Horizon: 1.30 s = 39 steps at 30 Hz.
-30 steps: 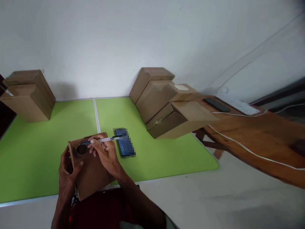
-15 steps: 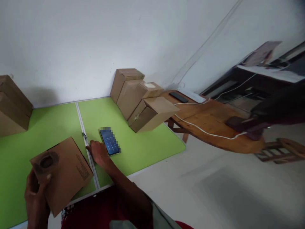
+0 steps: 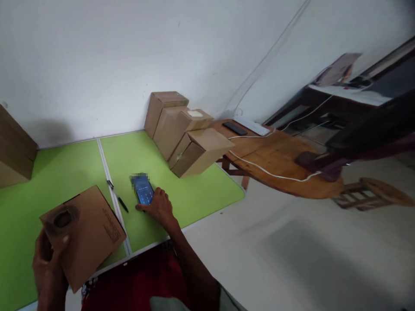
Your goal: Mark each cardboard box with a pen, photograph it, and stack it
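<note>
Head view, the only one supplied. The person sits at the near edge of a green mat (image 3: pixel 194 194) laid on the floor against a white wall.

The left hand (image 3: pixel 48 268) grips the near left corner of a flat cardboard box (image 3: pixel 86 233), fingers closed on its edge with the thumb lying on top. The box is tilted, its near end lifted off the mat; a dark round mark sits at its far left corner.

The right hand (image 3: pixel 160 207) rests on the mat with its fingers loosely spread, fingertips touching the near end of a phone (image 3: pixel 142 192). The phone lies flat, screen up and lit, right of the mat's seam. I cannot tell whether the fingers are pressing or merely resting on it.

A pen (image 3: pixel 118 198) lies loose on the mat between box and phone, just beside the seam, touched by neither hand.

Judgement: the step in hand appears to be attending to the phone while the box is kept steady. The next move would call for a firm hold around the phone's edges, or a precise fingertip on its screen.

To the far right, stacked boxes (image 3: pixel 183 129) lean against the wall, beside a low wooden table (image 3: pixel 285 160) carrying a white cable.
</note>
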Available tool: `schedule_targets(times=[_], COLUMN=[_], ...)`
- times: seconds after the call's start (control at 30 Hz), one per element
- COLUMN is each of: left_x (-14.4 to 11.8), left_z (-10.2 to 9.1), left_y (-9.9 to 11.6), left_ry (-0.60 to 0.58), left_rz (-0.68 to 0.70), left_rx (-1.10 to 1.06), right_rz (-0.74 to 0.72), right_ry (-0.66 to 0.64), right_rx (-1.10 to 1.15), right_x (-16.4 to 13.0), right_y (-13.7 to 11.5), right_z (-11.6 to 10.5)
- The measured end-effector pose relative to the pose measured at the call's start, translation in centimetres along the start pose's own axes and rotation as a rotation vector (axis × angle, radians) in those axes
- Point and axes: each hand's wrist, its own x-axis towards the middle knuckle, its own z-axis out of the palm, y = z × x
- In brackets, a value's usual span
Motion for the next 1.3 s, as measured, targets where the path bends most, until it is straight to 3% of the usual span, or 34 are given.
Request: schedule_targets(times=[0.17, 0.27, 0.37, 0.47, 0.53, 0.67, 0.9, 1.13, 1.2, 1.3], left_x=[-0.2, -0.1, 0.0, -0.2, -0.6, -1.6, -2.0, -1.4, -1.1, -0.6], left_z=[-0.4, -0.6, -0.2, 0.6, 1.1, 1.4, 0.9, 0.2, -0.3, -1.0], left_y=[-0.3, -0.7, -0.9, -0.6, -0.4, -0.4, -1.6, -0.9, -0.8, -0.7], left_ry=[0.001, -0.003, -0.010, -0.033, -0.072, -0.159, -0.220, -0.132, -0.077, -0.027], left_rz=[-0.011, 0.000, 0.016, 0.010, 0.018, 0.097, 0.150, 0.035, 0.038, 0.038], left_rx=[-0.034, -0.023, -0.019, -0.050, -0.064, -0.063, -0.102, -0.087, -0.076, -0.048], right_rz=[-0.031, -0.089, -0.121, -0.146, -0.168, -0.203, -0.294, -0.249, -0.270, -0.310], right_ry=[-0.136, -0.242, -0.454, -0.750, -0.906, -1.045, -0.892, -0.867, -0.721, -0.345], right_rx=[0.309, 0.535, 0.921, 1.275, 1.345, 1.349, 1.263, 1.336, 1.273, 1.024], right_x=[0.3, -1.5, -4.4, -7.4, -9.1, -11.2, -12.0, -10.0, -8.2, -4.7], right_y=[1.5, 2.2, 1.9, -0.2, -2.3, -5.9, -6.4, -5.6, -4.5, -2.0], right_z=[-0.7, -1.3, -1.8, -1.8, -1.4, 0.4, 3.2, 2.2, 2.0, 1.9])
